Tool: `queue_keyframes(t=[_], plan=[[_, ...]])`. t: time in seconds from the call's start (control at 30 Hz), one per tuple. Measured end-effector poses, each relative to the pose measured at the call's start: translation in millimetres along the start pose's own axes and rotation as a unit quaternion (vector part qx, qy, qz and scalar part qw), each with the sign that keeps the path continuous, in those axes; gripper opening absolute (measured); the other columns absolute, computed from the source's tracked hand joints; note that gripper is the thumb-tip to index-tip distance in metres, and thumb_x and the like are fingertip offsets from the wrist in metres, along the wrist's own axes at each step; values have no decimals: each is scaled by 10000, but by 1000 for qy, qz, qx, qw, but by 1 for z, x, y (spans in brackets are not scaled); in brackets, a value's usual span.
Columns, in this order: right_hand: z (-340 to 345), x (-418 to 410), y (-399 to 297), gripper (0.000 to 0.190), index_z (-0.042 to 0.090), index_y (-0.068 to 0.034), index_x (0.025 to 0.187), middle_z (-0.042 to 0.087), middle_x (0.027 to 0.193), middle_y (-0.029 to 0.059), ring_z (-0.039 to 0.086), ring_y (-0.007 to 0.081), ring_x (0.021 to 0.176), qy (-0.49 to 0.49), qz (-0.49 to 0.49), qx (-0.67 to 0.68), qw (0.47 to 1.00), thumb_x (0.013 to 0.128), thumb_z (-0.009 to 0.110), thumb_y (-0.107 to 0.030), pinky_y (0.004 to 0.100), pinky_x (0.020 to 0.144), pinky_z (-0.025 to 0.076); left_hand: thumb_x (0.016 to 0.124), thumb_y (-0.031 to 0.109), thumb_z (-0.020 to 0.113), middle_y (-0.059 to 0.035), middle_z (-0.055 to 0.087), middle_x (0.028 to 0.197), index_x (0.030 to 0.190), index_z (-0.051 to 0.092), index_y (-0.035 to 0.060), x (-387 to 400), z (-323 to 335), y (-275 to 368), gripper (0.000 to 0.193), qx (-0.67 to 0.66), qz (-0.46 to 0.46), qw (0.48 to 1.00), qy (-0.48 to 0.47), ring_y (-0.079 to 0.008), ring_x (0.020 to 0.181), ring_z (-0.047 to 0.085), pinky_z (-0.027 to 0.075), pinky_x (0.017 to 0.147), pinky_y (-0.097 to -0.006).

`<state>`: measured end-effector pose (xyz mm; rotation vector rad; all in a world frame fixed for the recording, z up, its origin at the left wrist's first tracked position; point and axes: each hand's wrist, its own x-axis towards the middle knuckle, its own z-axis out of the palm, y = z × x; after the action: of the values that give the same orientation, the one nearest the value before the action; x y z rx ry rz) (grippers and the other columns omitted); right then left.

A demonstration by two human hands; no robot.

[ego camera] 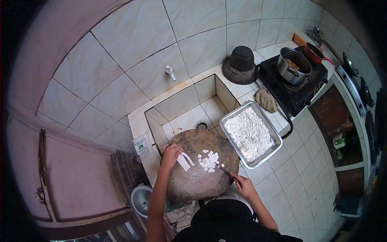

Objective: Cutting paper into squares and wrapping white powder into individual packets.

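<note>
On a large round wooden board (193, 186) in front of me lies a small heap of white diced pieces (209, 162). My left hand (172, 153), at the board's left side, grips the ends of white flat strips (185, 161). The strips fan apart slightly towards the heap. My right hand (243, 185) holds a knife (224, 170) by its handle at the right edge. Its blade points left and its tip reaches the heap's edge. A metal tray (247, 164) full of similar white pieces (249, 133) stands to the board's right.
Behind the board is a tiled sink (181, 95) below a tap (170, 73). Right of it are a dark pot (240, 68), a crumpled cloth (266, 99) and a gas stove (290, 99) carrying a metal pot (293, 75) and a red saucepan (314, 53). A bucket (141, 198) stands low left.
</note>
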<state>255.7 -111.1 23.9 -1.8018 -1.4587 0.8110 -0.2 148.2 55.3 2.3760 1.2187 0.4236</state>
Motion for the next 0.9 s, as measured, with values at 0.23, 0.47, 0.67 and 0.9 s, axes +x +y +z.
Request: queue_keyframes(t=[0.23, 0.47, 0.67, 0.9], plan=[[1, -1, -17, 365, 529, -124, 1188, 627, 884, 180, 615, 328, 738, -22, 27, -2, 999, 836, 498, -31, 373, 661, 486, 733, -1, 639, -104, 618, 782, 826, 664, 9, -58, -14, 73, 97, -209, -8, 978, 24, -209, 745, 609, 465, 671, -285], [14, -2, -39, 374, 514, -164, 1203, 618, 871, 186, 607, 352, 733, -22, 3, 15, 1000, 839, 514, -81, 416, 645, 490, 748, -23, 636, -97, 621, 775, 843, 647, 4, -143, 73, 49, 100, -386, -267, 862, 192, -167, 691, 623, 472, 629, -250], [34, -9, -35, 364, 522, -160, 1195, 610, 795, 182, 593, 356, 685, -16, -34, 1, 999, 841, 517, -74, 404, 621, 479, 733, 1, 636, -94, 572, 766, 819, 633, 41, -157, 59, 47, 95, -177, -245, 929, 215, -221, 657, 577, 447, 587, -314], [51, -17, -40, 350, 530, -161, 1184, 607, 782, 179, 593, 348, 661, -51, -13, -31, 998, 842, 515, -88, 400, 607, 481, 708, 40, 651, -87, 540, 878, 871, 630, 55, -156, 45, 47, 165, -34, -163, 965, 204, -283, 844, 519, 411, 721, -375]])
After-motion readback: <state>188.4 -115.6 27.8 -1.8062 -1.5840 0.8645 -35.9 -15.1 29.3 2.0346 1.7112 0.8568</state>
